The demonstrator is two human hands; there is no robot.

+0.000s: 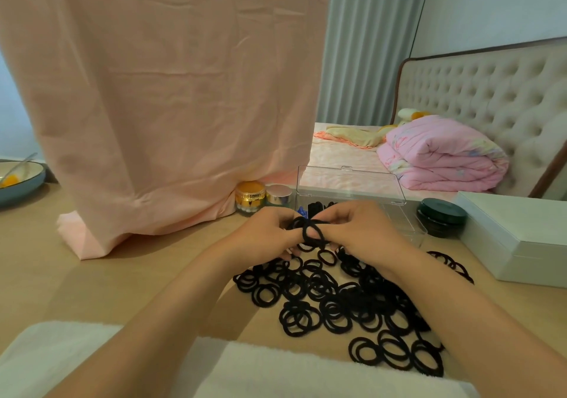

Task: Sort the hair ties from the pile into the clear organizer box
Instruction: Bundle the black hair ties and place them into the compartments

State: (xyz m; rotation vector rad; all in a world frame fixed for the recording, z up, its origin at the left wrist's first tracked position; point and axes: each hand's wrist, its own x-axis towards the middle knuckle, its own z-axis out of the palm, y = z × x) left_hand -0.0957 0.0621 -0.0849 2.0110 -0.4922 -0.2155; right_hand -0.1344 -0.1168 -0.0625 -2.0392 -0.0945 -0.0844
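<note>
Hair ties bunch [311, 232] being held over the pile [337, 299] on the tabletop [92, 275].
Left hand [270, 233] and right hand [363, 228] fingers [280, 216] are pinching the bunch, just before the open organizer box [399, 210]. Ties are looking light, soft, stretchy and tangle-prone; hooking through the loops is probably gripping best.

left hand [270, 232], right hand [359, 228], fingers [337, 216] pinching

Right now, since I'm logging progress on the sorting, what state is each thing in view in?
organizer box: lid open, some ties inside
pile of hair ties: loose on table
held hair ties: pinched between both hands
left hand: pinching them
right hand: pinching them
gold jar: lid on
green tin: closed
</note>
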